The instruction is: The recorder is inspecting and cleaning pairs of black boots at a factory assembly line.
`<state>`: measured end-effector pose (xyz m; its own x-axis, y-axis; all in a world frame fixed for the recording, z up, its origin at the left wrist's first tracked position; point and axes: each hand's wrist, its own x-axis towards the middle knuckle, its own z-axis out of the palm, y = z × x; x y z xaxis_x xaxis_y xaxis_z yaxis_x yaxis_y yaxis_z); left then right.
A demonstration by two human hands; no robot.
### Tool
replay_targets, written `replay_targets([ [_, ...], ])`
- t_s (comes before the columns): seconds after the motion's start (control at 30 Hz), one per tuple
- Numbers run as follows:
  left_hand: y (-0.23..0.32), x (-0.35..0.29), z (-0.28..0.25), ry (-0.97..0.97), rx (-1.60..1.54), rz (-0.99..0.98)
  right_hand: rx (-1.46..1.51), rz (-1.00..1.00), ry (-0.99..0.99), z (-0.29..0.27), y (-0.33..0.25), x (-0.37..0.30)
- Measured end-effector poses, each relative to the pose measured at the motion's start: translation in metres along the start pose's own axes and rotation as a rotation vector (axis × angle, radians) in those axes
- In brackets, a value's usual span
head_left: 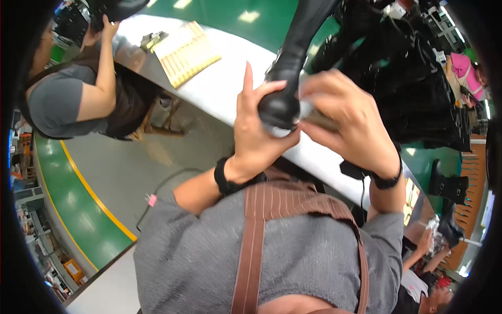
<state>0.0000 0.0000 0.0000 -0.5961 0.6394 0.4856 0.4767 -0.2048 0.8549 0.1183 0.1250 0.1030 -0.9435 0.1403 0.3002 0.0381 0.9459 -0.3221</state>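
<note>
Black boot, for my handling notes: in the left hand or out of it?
In; the left hand grips the black boot at its rounded end.

A footwear workshop is indicated by a tall black boot (299,52) held at a long white table (251,57) and by more black footwear (448,189) at the right. Other workers (55,104) are seen nearby; green flooring (78,206) is edged by a yellow line (92,194).

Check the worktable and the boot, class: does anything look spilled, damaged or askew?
Nothing stands out: the black boot shows no visible damage, and no spill shows on the white tabletop. The right hand is blurred.
</note>
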Motion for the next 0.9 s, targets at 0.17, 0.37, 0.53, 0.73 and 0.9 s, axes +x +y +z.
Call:
replay_targets([
  [0.17,-0.014,0.012,-0.061,-0.134,0.118,0.021,-0.048,0.393,0.222,0.013,0.058,-0.078],
  [0.37,0.005,-0.005,-0.094,-0.429,0.406,-0.237,0.148,0.919,0.164,0.070,0.062,-0.164],
  [0.53,0.003,0.011,-0.091,-0.730,0.491,-0.319,0.135,0.881,0.280,0.091,0.045,-0.181],
  [0.73,-0.034,0.072,-0.084,-0.494,0.040,-0.381,0.091,0.848,0.338,0.100,0.043,-0.181],
  [0.9,-0.126,0.221,-0.066,-0.276,0.405,-0.211,0.096,0.767,0.410,0.122,0.044,-0.187],
])
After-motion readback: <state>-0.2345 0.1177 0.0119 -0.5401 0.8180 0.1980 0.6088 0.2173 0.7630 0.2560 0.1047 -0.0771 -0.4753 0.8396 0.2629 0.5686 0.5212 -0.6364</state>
